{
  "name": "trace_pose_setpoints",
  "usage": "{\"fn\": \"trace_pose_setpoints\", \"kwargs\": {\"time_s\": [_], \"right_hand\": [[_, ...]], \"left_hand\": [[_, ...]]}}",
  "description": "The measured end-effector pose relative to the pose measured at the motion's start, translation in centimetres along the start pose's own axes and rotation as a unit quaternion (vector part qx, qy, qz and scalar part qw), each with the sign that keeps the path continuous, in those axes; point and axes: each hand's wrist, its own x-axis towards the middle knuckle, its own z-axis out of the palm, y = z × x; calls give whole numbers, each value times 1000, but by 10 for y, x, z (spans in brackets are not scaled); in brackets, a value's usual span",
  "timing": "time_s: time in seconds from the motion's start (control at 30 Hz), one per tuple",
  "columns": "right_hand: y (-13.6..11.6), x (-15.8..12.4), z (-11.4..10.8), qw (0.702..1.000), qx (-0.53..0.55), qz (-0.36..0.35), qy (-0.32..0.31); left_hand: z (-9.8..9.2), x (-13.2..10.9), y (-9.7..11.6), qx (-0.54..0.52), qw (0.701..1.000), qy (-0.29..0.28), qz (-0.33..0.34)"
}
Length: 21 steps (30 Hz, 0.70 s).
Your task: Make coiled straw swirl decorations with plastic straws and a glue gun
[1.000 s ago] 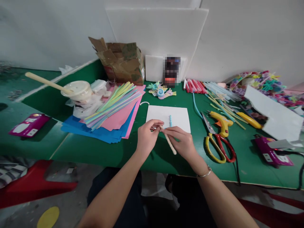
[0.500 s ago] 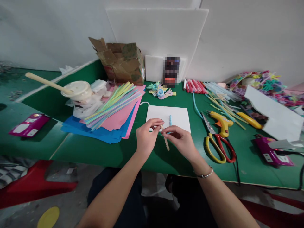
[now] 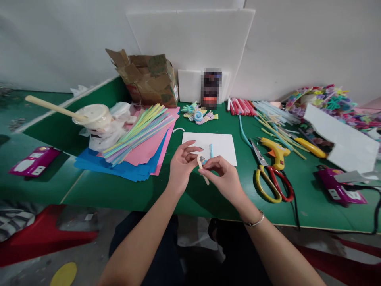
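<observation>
Over the near edge of a white board (image 3: 224,147), my left hand (image 3: 182,169) pinches the top of a cream-coloured bent strip (image 3: 200,163) between thumb and forefinger. Its other fingers are loosely bent. My right hand (image 3: 222,174) is closed with thumb and fingertips on the same strip, whose wavy tail hangs below. Something bluish shows behind the strip between the fingertips; I cannot make out what it is. On the board, just beyond my right fingers, lies a short light-blue wavy strip (image 3: 211,151). A finished-looking pastel cluster with a blue spiral (image 3: 198,116) sits behind the board.
Large scissors (image 3: 262,171) and a yellow glue gun (image 3: 276,153) lie to the right, near a purple power strip (image 3: 339,186). Pastel strips (image 3: 143,131) rest on coloured sheets at left, beside a tub (image 3: 95,116) with a stick. A cardboard box (image 3: 151,79) stands behind.
The cream strip has turned and now shows a curved upper end. My left fingers have opened out a little, and my right fingertips have shifted along the strip. The view has shifted slightly.
</observation>
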Motion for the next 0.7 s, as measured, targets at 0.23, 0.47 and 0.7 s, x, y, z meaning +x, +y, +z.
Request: {"fn": "trace_pose_setpoints", "kwargs": {"time_s": [0.23,0.47,0.7], "right_hand": [[-7,-1,-2,995,-94,-23,-26],[-10,1,-8,991,-117,-62,-36],[-9,2,-10,989,-117,-66,-53]], "left_hand": [[2,-1,2,-50,999,-4,-15],[1,-1,5,-109,991,-30,-72],[1,-2,6,-109,991,-21,-78]]}}
